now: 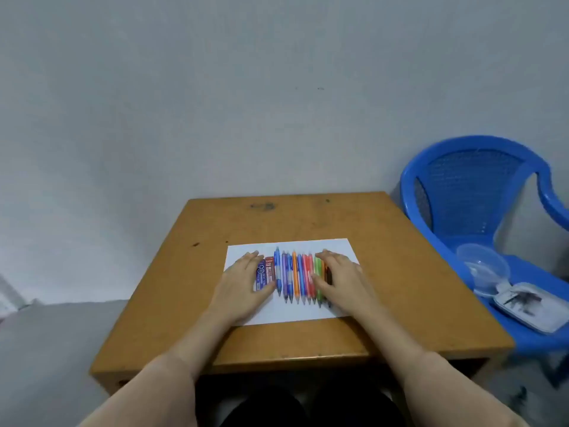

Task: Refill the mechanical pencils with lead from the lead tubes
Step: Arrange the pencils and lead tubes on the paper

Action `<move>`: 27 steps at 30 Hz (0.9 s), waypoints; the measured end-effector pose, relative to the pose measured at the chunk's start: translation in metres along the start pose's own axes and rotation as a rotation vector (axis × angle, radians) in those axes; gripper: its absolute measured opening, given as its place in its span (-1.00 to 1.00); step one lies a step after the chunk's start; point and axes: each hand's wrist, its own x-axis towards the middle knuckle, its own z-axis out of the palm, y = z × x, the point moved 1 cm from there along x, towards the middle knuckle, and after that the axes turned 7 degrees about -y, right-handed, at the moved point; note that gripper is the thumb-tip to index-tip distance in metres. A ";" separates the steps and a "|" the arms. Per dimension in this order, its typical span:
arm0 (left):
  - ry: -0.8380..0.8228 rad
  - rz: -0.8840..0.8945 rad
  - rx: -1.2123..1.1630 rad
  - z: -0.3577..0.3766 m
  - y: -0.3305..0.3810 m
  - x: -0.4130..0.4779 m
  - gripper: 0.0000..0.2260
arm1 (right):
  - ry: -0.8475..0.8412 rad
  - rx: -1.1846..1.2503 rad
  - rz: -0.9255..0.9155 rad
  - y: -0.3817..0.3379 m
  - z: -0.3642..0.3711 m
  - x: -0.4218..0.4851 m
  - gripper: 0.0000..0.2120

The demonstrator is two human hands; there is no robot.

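Two bare forearms are reaching forward from the bottom edge, over dark trousers (308,408), to a wooden table (400,288). On the table a white sheet of paper (292,314) is lying, and on the paper the pencils (297,277) are lying in one tight row, side by side, with their tips pointing toward the person. Their colours are going from blue and purple through orange and red to green, with a dark one at the right end. At the left end of the row, two lead tubes (265,272), one blue and one red, are lying just beside the blue pencil.

The left hand (243,283) is resting flat on the paper with straight fingers, touching the blue tube from the left side. The right hand (338,277) is also lying flat with its fingers straight and close together, partly covering the dark pencil, and its thumb is touching the green one. Neither hand is gripping anything.

To the right of the table a blue plastic chair (474,180) is standing. On its seat a clear plastic container (483,263) and a flat white package (529,306) are lying.
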 end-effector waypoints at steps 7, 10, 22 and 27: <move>0.025 0.010 -0.140 0.017 0.001 0.004 -0.42 | -0.080 0.184 0.090 0.012 0.014 -0.002 -0.37; 0.015 0.037 -0.166 0.018 -0.002 0.004 -0.49 | -0.111 0.123 0.091 0.016 0.015 -0.004 -0.35; 0.011 0.068 -0.091 0.027 -0.008 0.010 -0.60 | -0.233 -0.065 0.064 0.020 0.017 0.000 -0.47; 0.037 0.048 -0.115 0.027 -0.009 0.008 -0.61 | -0.255 -0.098 0.033 0.019 0.013 0.007 -0.47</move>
